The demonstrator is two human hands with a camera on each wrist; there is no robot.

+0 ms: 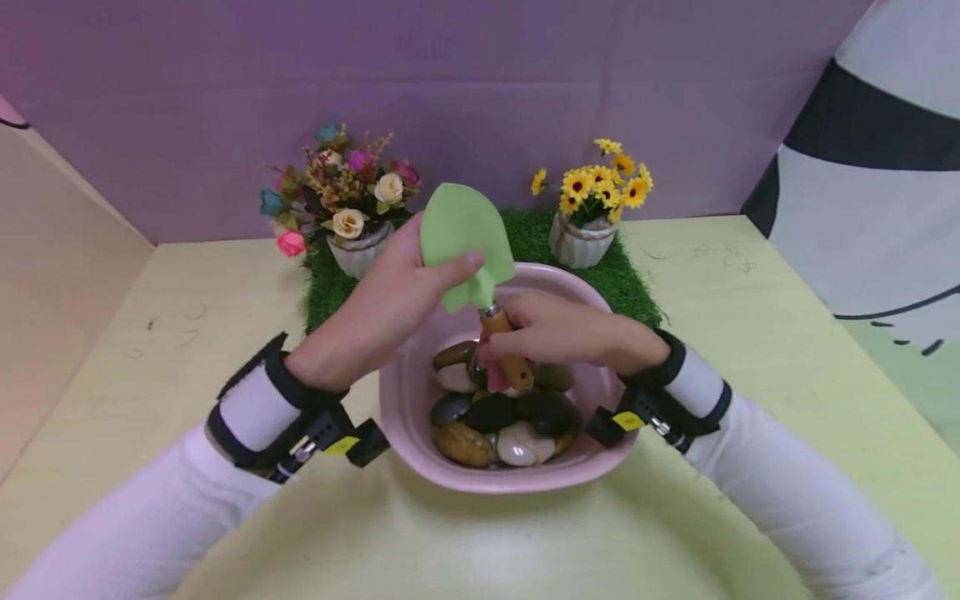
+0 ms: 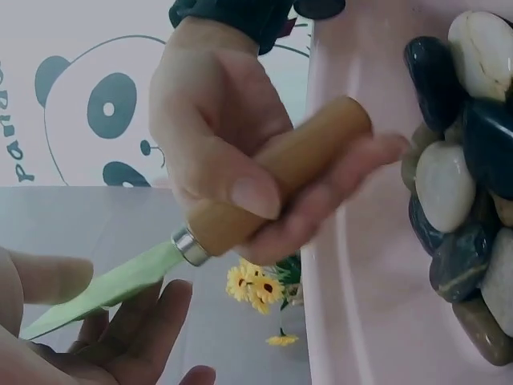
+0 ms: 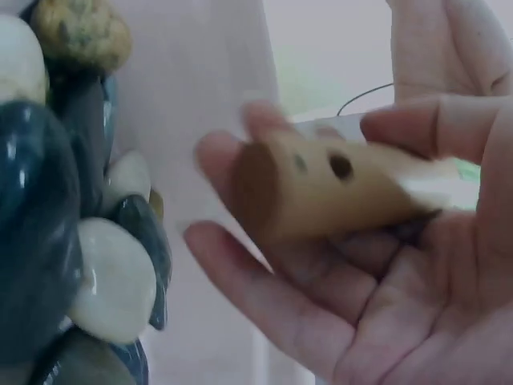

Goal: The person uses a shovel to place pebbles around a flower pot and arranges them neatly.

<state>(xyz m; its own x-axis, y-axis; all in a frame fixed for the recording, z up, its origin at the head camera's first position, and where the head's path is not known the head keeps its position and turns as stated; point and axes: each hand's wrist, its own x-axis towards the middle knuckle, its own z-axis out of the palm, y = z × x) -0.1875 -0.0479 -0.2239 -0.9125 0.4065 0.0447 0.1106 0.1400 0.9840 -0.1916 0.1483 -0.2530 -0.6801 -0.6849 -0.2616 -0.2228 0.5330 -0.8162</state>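
A garden trowel with a light green blade and a wooden handle is held tilted above a pink basin. My left hand pinches the blade, thumb on its upper face and fingers beneath. Around the wooden handle, my right hand has its thumb on one side and its fingers underneath. The handle's butt end, with a small hole near it, shows in the right wrist view. Smooth stones, black, white and brown, lie in the basin below both hands and touch neither.
Behind the basin lies a green turf mat. On it stand a pot of mixed flowers at left and a pot of yellow flowers at right. A pale table carries everything, with a purple wall behind.
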